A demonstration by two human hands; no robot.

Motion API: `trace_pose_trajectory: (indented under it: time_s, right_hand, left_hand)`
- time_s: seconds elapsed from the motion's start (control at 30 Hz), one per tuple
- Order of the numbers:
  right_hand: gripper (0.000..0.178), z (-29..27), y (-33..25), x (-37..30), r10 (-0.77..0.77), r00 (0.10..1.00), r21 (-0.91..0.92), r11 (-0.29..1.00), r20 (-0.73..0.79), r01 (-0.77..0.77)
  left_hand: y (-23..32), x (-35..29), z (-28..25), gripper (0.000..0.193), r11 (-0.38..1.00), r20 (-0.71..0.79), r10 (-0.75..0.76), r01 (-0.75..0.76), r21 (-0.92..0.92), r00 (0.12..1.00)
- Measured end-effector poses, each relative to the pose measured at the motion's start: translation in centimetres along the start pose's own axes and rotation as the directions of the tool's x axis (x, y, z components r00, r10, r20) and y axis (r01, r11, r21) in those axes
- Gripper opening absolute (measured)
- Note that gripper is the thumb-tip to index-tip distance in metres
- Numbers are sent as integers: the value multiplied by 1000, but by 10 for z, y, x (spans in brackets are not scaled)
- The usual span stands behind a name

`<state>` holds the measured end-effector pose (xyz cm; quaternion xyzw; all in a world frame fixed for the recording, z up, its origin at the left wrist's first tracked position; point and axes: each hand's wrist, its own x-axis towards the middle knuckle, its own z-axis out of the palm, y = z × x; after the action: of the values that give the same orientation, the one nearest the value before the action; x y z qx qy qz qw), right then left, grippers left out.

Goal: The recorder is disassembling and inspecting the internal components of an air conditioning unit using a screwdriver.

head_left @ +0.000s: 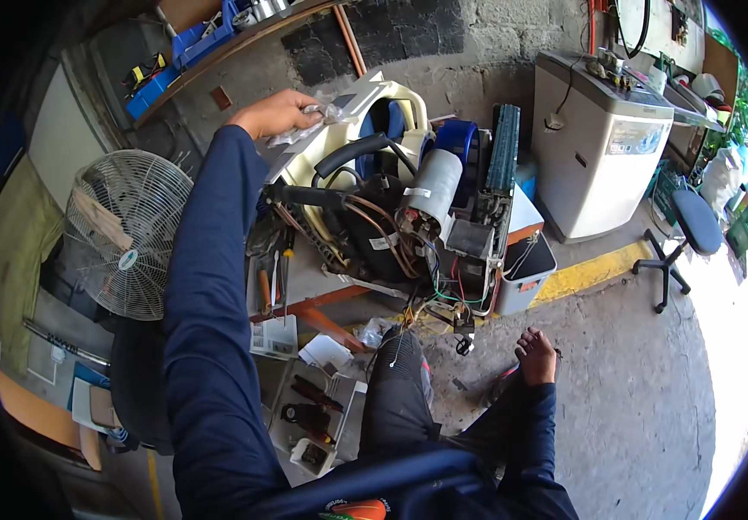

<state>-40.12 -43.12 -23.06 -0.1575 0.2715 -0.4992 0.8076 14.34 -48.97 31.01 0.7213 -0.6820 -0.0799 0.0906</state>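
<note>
My left hand (pixel 280 114) reaches out to the far left, its fingers closed on a crumpled whitish rag (pixel 304 128). The rag lies against the cream casing (pixel 363 102) of an opened air conditioner. Bare inside it are a silver cylindrical motor (pixel 433 192), a blue blower wheel (pixel 455 143), a black compressor (pixel 382 234), bent copper pipes and an upright finned coil (pixel 503 147). Loose wires (pixel 443 299) hang off its front edge. Low on the right, above my leg, my right hand (pixel 536 356) holds nothing, its fingers loosely bent and slightly apart.
Screwdrivers (pixel 277 273) lie left of the unit. A tool tray (pixel 313 407) sits beside my left leg. A large caged fan (pixel 131 234) stands left, a shelf with blue bins (pixel 196 39) above. To the right are a grey bin (pixel 525 277), a washing machine (pixel 604 147) and a wheeled chair (pixel 695 225).
</note>
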Motion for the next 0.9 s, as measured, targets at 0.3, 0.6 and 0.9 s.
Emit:
trace_pose_trajectory:
  time_s: [0.3, 0.6, 0.9]
  right_hand:
    - [20, 10, 20, 21, 60, 998, -46, 997, 22, -59]
    - [18, 14, 18, 14, -4, 1000, -55, 998, -29, 3]
    - [18, 16, 17, 13, 26, 1000, -53, 998, -13, -27]
  left_hand:
    - [8, -16, -35, 33, 956, -358, -19, 122, 268, 934]
    - [35, -8, -4, 30, 975, -85, 37, -17, 223, 996]
    - [52, 12, -31, 32, 842, -436, -107, 314, 438, 894]
